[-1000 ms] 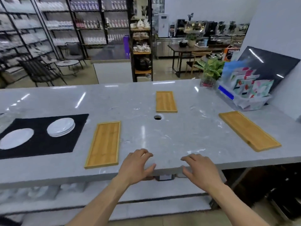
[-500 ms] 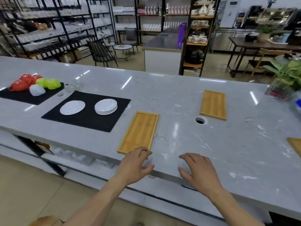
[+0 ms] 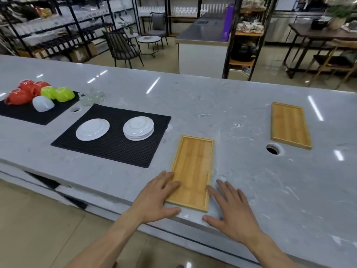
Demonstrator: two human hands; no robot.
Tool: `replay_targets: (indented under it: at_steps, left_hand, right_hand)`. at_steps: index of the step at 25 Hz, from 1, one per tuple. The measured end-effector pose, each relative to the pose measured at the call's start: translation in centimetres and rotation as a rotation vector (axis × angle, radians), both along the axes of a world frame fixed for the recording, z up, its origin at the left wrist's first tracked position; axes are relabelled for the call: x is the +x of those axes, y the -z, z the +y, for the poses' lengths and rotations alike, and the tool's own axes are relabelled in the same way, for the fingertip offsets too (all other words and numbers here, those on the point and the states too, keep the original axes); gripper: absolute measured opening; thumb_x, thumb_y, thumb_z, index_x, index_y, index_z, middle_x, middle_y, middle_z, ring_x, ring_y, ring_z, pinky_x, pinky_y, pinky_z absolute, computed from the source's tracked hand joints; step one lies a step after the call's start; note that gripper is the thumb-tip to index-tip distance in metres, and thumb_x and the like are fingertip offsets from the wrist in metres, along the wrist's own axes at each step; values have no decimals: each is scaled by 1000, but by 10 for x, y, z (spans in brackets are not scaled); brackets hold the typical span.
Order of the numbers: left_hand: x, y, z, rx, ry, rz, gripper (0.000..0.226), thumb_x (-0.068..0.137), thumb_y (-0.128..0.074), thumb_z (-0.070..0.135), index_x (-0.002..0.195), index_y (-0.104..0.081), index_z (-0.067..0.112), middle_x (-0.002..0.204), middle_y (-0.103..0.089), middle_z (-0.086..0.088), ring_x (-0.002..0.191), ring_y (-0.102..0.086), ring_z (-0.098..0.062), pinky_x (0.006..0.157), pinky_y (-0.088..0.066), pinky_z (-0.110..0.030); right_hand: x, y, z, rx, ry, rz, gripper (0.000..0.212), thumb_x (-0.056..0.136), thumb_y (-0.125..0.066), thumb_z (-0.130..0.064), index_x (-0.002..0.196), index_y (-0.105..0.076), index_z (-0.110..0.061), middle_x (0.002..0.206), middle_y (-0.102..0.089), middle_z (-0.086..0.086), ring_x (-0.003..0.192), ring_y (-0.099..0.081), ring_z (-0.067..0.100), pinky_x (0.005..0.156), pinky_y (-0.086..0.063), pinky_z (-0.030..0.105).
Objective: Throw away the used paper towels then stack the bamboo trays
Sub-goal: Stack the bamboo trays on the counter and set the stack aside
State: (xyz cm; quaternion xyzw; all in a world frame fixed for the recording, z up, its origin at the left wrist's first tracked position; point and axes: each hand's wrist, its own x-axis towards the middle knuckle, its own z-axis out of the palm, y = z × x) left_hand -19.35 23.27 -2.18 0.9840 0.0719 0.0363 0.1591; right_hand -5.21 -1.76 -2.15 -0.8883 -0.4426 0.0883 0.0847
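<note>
From the head view, the near tray (image 3: 192, 172) lies flat at the front edge of the counter (image 3: 241, 117), its long side running away from the person, and the far tray (image 3: 289, 125) sits well apart to the right, just beyond a round hole (image 3: 272, 149) in the top. The left hand (image 3: 157, 198) rests with straight fingers over the near tray's left rim, and the right hand (image 3: 230, 206) lies spread on the counter just beside its right rim; neither is curled round anything, so both are released. No paper towels show in the frame, so that step looks done, and stacking looks to be the step in hand. The tray seems light and stiff, thin bamboo with a low raised rim; it should lift cleanly if taken by the two long edges, thumbs on top and fingers slid under, though the polished stone may let it skate before the fingers get beneath. The counter is glossy grey marble with lamp glare. To the left a black mat (image 3: 116, 138) carries white plates (image 3: 138, 128), and a second mat holds red, green and white cups (image 3: 39, 95). Behind stand shelves, chairs and a small table.
</note>
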Motion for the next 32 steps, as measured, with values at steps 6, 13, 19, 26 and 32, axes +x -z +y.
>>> replay_targets:
  at_steps: [6,13,19,26,32]
  left_hand:
    - [13,11,24,53,117,24,84,76,-48,78,147,-30,38,162,-7,10,148,-6,-10,120,-5,-37]
    - [28,14,26,63,203,-12,79,76,-53,73,142,-40,32,159,-25,4,149,-7,-23,118,-11,-45]
    - [56,18,2,52,273,-54,76,76,-55,71,140,-43,32,156,-32,3,148,-13,-26,117,-15,-45]
    - [105,20,-56,87,350,4,79,78,-43,77,144,-34,35,160,-23,7,149,-1,-23,120,-11,-47]
    - [140,24,-123,50,392,-22,77,77,-47,76,141,-37,35,157,-30,6,149,-9,-25,116,-25,-50]
  right_hand:
    - [-4,14,19,-14,53,-24,85,75,-23,-87,147,-13,-44,162,-9,-4,149,1,22,117,2,56]
    - [-4,18,19,-3,93,-29,81,78,-23,-86,146,-18,-44,161,-11,-12,148,4,15,116,7,56]
    - [6,16,-3,-8,194,-42,83,76,-26,-86,144,-27,-38,160,-17,-7,148,-2,14,116,5,56]
    - [33,14,-70,-42,276,-33,83,76,-28,-87,144,-25,-39,160,-14,-9,148,-2,12,117,5,55]
    - [62,8,-140,-36,293,-15,83,75,-30,-87,143,-29,-39,159,-17,-9,148,-3,13,117,5,55]
